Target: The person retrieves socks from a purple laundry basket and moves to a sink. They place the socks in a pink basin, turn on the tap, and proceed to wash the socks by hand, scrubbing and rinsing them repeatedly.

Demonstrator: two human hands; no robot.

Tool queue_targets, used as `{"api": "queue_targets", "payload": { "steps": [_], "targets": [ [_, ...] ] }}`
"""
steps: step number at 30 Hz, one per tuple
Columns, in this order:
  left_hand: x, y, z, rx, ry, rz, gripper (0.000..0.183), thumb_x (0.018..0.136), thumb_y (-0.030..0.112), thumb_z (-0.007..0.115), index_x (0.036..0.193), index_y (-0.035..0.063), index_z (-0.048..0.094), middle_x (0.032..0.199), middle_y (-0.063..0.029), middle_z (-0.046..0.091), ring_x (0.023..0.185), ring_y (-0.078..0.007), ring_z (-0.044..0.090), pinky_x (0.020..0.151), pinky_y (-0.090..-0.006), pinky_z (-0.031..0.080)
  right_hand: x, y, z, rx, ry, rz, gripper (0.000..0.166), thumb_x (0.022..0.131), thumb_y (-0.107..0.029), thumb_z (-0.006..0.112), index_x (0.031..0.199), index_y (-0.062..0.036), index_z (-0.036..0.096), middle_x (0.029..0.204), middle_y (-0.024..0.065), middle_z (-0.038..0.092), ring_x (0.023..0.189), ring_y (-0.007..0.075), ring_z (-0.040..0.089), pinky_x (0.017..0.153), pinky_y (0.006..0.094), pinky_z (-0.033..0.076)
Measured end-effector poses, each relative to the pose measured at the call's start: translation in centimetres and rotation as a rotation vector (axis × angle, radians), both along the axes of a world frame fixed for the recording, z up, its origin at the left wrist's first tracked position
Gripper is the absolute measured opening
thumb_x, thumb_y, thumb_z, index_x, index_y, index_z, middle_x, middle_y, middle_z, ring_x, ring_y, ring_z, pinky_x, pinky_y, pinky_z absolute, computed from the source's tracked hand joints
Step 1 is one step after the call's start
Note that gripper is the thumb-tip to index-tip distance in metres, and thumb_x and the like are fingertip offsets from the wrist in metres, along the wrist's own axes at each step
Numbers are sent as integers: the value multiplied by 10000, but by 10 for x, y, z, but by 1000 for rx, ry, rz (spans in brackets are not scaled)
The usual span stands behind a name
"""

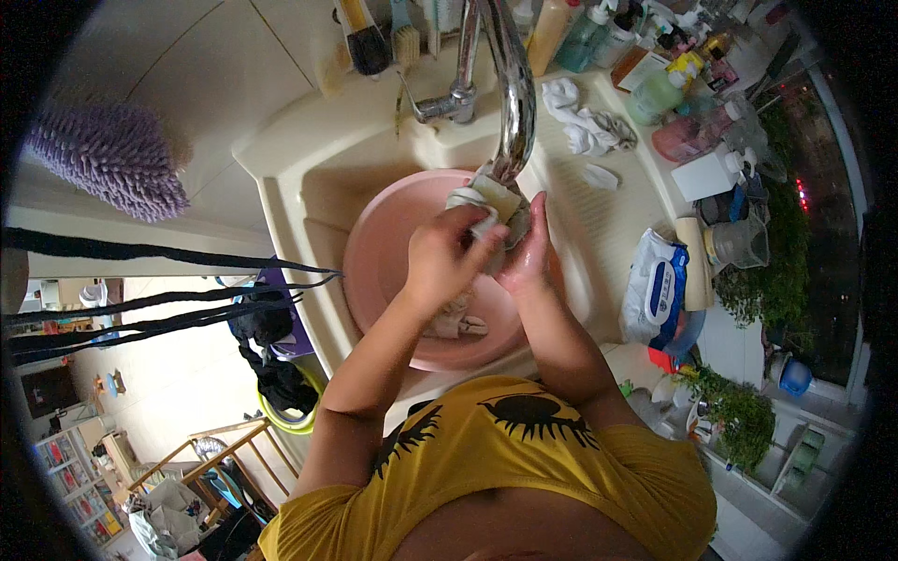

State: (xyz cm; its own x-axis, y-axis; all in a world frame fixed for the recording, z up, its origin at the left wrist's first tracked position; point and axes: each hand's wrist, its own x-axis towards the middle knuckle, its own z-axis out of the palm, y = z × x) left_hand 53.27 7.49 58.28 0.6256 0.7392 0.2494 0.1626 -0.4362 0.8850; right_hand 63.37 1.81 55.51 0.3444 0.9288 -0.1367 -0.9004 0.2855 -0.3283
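Observation:
Both of my hands meet over a pink plastic basin (382, 266) in a cream sink (284, 231), just below the chrome faucet (518, 105). My left hand (449, 259) grips a wet white cloth (466, 200), its fingers curled and partly hidden. My right hand (526, 252) cups the greyish part of the cloth from the right, palm turned inward and fingers pointing up. A pale yellow block, like a bar of soap (497, 196), lies against the cloth between the hands. More light wet fabric (459, 322) rests at the bottom of the basin.
Crumpled white cloths (586, 126) and a small white piece (600, 177) lie on the ribbed drainboard. Bottles (656, 95) crowd the back right, with a wipes pack (652, 287) nearer. Brushes (365, 42) stand behind the sink. Dark straps (168, 256) extend in from the left.

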Motion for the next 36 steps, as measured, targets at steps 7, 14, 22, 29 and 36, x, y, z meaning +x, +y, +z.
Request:
{"api": "queue_targets", "payload": {
  "steps": [7, 14, 22, 29, 36],
  "targets": [
    [15, 2, 16, 530, 125, -15, 281, 662, 217, 659, 817, 2, 567, 953, -219, 511, 856, -346, 521, 704, -415, 413, 0, -6, 3, -53, 115, -2, 693, 838, -583, 281, 1245, -28, 360, 1206, 130, 460, 1085, 255, 465, 935, 376, 357],
    [36, 3, -17, 236, 174, -21, 600, 792, 292, 510, 1258, -21, 298, 1250, -277, 330, 1125, -409, 372, 915, -398, 347, -20, -10, -13, -176, -184, -155, 621, 878, -504, 281, 1321, -71, 233, 1337, 103, 293, 1222, 230, 309, 1002, 374, 258],
    [52, 7, -47, -682, -261, -180, 526, 882, 340, 403, 1254, -23, 324, 1186, -231, 440, 1124, -320, 421, 924, -345, 326, -16, -1, -28, -257, -541, -283, 532, 901, -429, 332, 1214, 0, 360, 1195, 100, 422, 1103, 178, 403, 926, 290, 314],
    [43, -11, -50, -249, -143, -146, 632, 864, 342, 441, 1286, -67, 206, 1250, -258, 351, 1190, -351, 329, 991, -356, 246, 19, 16, -32, -354, -149, -172, 422, 889, -432, 367, 996, -47, 501, 933, 48, 512, 832, 174, 498, 738, 294, 418],
    [59, 30, -79, -406, -59, 2, 606, 878, 425, 379, 1233, -61, 311, 1155, -263, 446, 1096, -347, 430, 927, -357, 322, -28, 11, -29, -322, -391, -303, 410, 898, -350, 394, 1154, -30, 422, 1051, 54, 491, 976, 136, 449, 853, 254, 340]
  ]
}}
